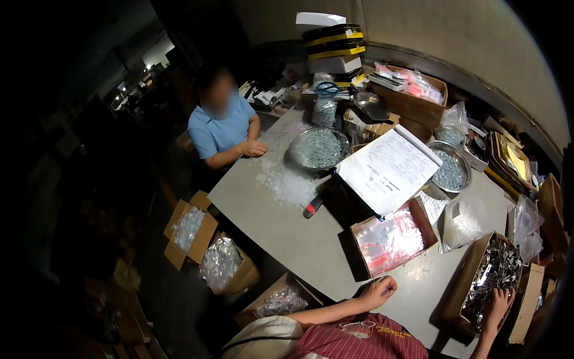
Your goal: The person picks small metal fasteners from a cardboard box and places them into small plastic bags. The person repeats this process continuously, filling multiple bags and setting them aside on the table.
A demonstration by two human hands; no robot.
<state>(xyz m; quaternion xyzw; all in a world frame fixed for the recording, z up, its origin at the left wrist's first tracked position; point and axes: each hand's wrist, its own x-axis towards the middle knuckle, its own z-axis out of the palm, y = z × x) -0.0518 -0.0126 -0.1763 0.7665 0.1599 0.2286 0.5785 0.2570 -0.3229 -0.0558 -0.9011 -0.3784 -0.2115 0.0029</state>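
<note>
My left hand [381, 291] is closed, its fingers curled at the table's near edge. A dark bit shows inside the curl, too small to make out. To the right, my right hand [497, 306] reaches into a cardboard box [470, 273] filled with small dark metal parts [501, 263]. Its fingers are apart, with their tips among the parts. Just beyond my left hand sits a shallow box [429, 225] of clear plastic bags [391, 239] with red edges. A clipboard [388, 170] with handwritten sheets leans behind that box.
Two metal bowls [320, 148] [452, 164] hold small shiny hardware. Across the grey table [251, 191], a person in a blue shirt [224, 122] works beside a pile of small clear pieces [293, 186]. Open cartons [194, 230] stand left of the table; stacked boxes [335, 48] rise behind.
</note>
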